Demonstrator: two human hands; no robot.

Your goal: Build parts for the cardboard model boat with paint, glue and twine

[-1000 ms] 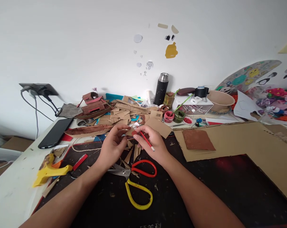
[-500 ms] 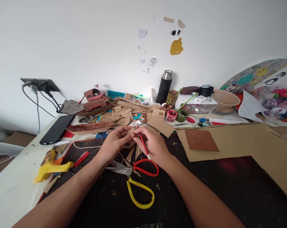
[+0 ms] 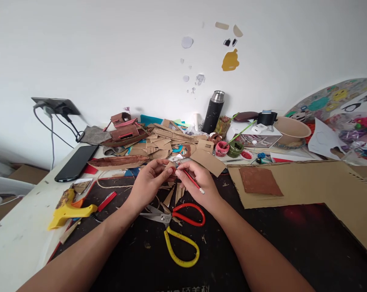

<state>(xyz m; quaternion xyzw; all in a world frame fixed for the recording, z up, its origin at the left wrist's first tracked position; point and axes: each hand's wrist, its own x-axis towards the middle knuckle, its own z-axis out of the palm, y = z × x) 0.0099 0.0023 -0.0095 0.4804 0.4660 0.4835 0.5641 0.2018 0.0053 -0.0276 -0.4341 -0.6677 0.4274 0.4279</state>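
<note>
My left hand (image 3: pixel 149 181) is closed, pinching a small piece of cardboard (image 3: pixel 171 165) between thumb and fingers; a bit of red shows beside the thumb. Close against it, my right hand (image 3: pixel 202 183) grips a red pencil (image 3: pixel 193 179), its white eraser end pointing down to the right. The pencil's tip is hidden by the fingers, so I cannot tell whether it touches the cardboard. Below both hands, on the black mat (image 3: pixel 135 259), lie open scissors (image 3: pixel 164 219) with one red and one yellow handle. Cardboard scraps (image 3: pixel 179 192) lie just beneath the fingers.
At left are a yellow glue gun (image 3: pixel 69 211) and a black phone (image 3: pixel 77 163). Behind my hands lie a brown model boat (image 3: pixel 127 136), piled cardboard (image 3: pixel 159 145), paint jars (image 3: pixel 222 148) and a black flask (image 3: pixel 214 112). A large cardboard sheet (image 3: pixel 311 182) covers the right side, bearing a brown square (image 3: pixel 260 181).
The pencil has swung from steep to more slanted, its eraser end moving up and right. Both hands stay together around the cardboard piece. The whole view has shifted slightly.
</note>
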